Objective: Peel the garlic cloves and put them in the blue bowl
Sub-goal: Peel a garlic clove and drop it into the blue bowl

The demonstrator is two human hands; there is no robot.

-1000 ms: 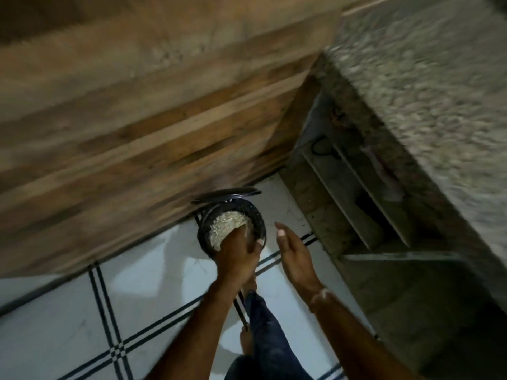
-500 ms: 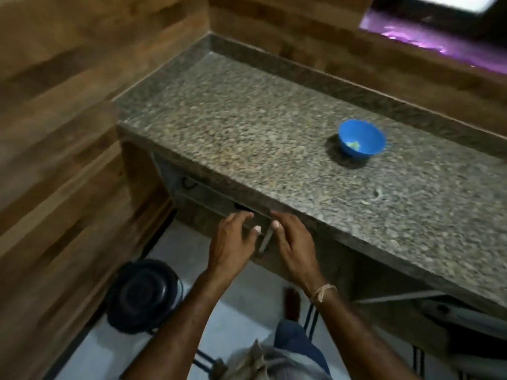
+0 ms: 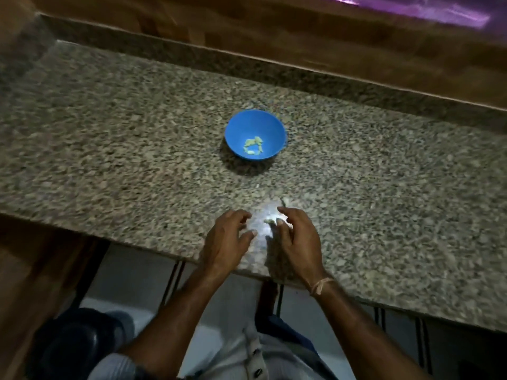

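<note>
While L hand (image 3: 227, 241) hovers empty, R hand (image 3: 300, 238) touches garlic clove (image 3: 269, 221).

You had one blue bowl (image 3: 248, 124) at mid-frame, with roughly five garlic pieces (image 3: 253, 146) inside. Two loose bits (image 3: 269, 220) lay below it.

Speckled granite counter (image 3: 109, 138), wood-panelled wall (image 3: 274, 28), black round object (image 3: 74, 344) on pale floor tiles (image 3: 131, 275)

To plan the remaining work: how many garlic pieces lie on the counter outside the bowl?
2: one piece at the thumb tip of the right hand, another piece just beyond its fingers. More may be hidden under it.
</note>
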